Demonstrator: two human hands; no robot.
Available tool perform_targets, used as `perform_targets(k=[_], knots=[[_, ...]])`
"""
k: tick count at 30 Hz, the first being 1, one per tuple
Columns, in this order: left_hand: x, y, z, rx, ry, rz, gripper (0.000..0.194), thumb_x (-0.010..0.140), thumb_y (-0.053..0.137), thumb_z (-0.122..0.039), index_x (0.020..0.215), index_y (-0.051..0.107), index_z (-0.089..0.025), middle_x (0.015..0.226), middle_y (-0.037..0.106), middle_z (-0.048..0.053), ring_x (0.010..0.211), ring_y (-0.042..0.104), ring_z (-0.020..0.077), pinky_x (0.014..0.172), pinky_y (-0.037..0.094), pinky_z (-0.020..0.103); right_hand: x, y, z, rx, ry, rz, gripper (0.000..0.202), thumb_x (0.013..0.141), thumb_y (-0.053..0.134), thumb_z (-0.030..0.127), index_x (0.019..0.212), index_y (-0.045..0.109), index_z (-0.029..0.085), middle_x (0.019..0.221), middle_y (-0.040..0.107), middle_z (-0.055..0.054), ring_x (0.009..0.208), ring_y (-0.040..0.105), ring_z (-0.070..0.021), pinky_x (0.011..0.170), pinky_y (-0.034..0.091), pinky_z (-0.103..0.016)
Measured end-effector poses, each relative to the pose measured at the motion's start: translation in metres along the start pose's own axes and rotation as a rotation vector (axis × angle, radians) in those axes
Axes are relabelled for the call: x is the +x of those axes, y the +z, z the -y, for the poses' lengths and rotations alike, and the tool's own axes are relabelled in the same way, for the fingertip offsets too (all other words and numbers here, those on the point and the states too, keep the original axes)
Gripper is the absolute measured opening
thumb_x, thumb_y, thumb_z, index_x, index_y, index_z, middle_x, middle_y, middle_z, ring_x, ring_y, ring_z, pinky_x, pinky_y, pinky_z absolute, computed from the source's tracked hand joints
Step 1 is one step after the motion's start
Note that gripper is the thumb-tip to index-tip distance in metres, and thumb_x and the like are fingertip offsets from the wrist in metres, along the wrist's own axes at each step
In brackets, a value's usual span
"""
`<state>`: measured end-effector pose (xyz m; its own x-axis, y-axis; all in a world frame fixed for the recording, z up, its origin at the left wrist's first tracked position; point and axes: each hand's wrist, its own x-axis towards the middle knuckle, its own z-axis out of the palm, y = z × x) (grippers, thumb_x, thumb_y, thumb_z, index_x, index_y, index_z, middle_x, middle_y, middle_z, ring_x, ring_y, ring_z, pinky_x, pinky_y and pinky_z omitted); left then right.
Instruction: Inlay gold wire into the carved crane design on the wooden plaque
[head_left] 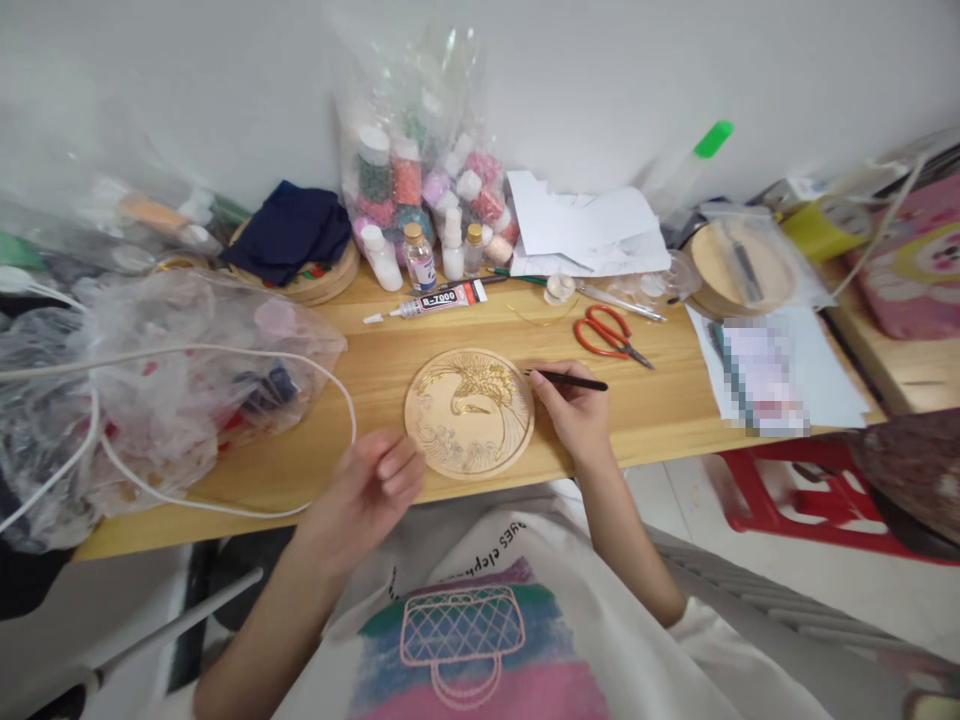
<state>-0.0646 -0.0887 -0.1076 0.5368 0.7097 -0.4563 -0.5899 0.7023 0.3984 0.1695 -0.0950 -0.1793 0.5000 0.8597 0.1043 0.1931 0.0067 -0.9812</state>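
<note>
Near the centre of the head view, a round board [470,413] lies flat on the table [667,415]. At its right edge, the right hand [583,422] pinches a slim black tool [574,381] between thumb and fingers; the tool's long axis runs nearly level across the frame, tip pointing left. By the board's lower left, the left hand [375,485] has loosely curled fingers; whether they hold anything, I cannot tell.

Matt disc [469,413], wooden tabletop [660,405], glossy plastic bag [165,410]
</note>
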Motion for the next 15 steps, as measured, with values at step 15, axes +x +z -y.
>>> perform_targets(k=[15], knots=[[-0.058,-0.202,0.019,0.65,-0.073,-0.877,0.028,0.065,0.086,-0.028,0.066,0.063,-0.011,0.063,0.063,0.0,0.06,0.058,0.0116,0.061,0.05,0.023,-0.002,-0.002,0.0,-0.006,-0.007,0.029,0.008,0.079,0.073,0.029,0.084,0.071,0.024,0.079,0.07,-0.001,0.071,0.064,-0.0146,0.062,0.051,-0.027]])
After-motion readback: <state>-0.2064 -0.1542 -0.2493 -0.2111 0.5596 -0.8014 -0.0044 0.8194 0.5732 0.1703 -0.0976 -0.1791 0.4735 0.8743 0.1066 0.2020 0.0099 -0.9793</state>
